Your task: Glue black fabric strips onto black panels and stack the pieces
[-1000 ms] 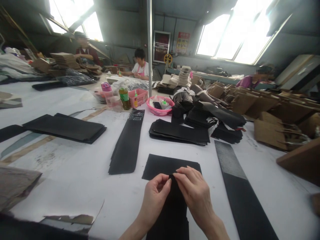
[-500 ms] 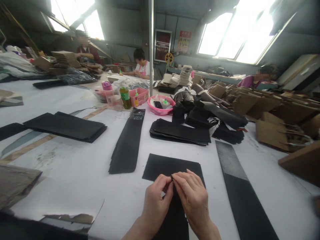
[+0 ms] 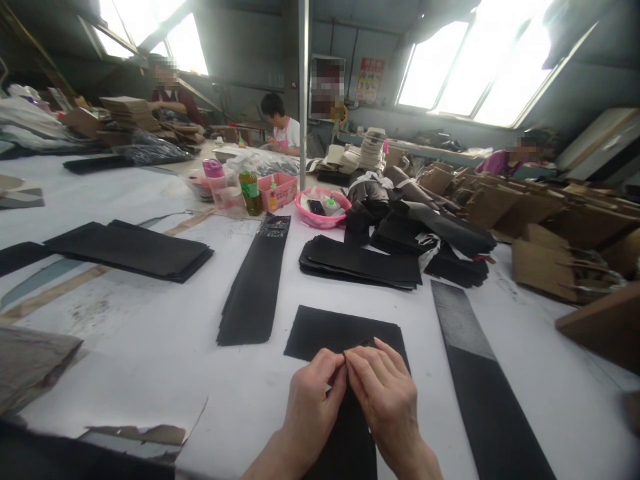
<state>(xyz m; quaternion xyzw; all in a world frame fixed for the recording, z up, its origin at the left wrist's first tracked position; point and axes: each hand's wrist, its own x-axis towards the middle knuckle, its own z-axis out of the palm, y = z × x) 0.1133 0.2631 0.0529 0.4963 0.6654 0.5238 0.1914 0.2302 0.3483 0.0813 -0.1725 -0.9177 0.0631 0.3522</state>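
My left hand (image 3: pixel 316 393) and my right hand (image 3: pixel 384 387) meet fingertip to fingertip low in the middle of the view. Both are closed in a pinch on a small dark edge, seemingly the far end of a long black strip (image 3: pixel 345 440) that runs toward me beneath them. My fingers hide most of that end. Just beyond, a black rectangular sheet (image 3: pixel 325 330) lies crosswise under my fingertips. To the right, another long black strip (image 3: pixel 480 380) with a greyish far end lies flat on the white table (image 3: pixel 240 400).
Black sheet stacks lie left (image 3: pixel 135 250), centre (image 3: pixel 257 287) and beyond my hands (image 3: pixel 360 262). Behind them stand a pink basin (image 3: pixel 305 213), a pink box (image 3: pixel 287 193) and a green bottle (image 3: pixel 250 193). Brown paper bags (image 3: pixel 543 260) crowd the right. Several people sit farther back.
My hands stay almost in place, fingertips still together, the right fingers shifted very slightly. A small dark bit now shows above the right fingers. The surrounding stacks have not moved.
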